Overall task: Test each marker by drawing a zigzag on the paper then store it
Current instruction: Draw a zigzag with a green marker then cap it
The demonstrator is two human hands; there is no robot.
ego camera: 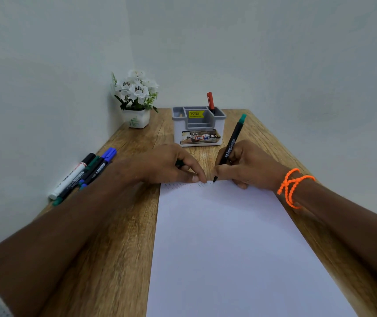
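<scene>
My right hand point(249, 167) grips a black marker with a green end point(229, 147), its tip touching the top edge of the white paper point(228, 248). Faint zigzags point(183, 186) run along that edge. My left hand point(171, 164) presses its fingertips on the paper's top edge and holds a small dark object, probably the cap point(179, 164), under its curled fingers. Several markers point(84, 173) lie in a bunch on the table's left side. A red marker point(210, 101) stands in the grey and white organiser point(197, 126) at the back.
A white pot of white flowers point(137, 99) stands in the back left corner against the wall. The wooden table point(118, 225) is narrow, with a wall along its left side. Orange bead bracelets point(294, 186) circle my right wrist.
</scene>
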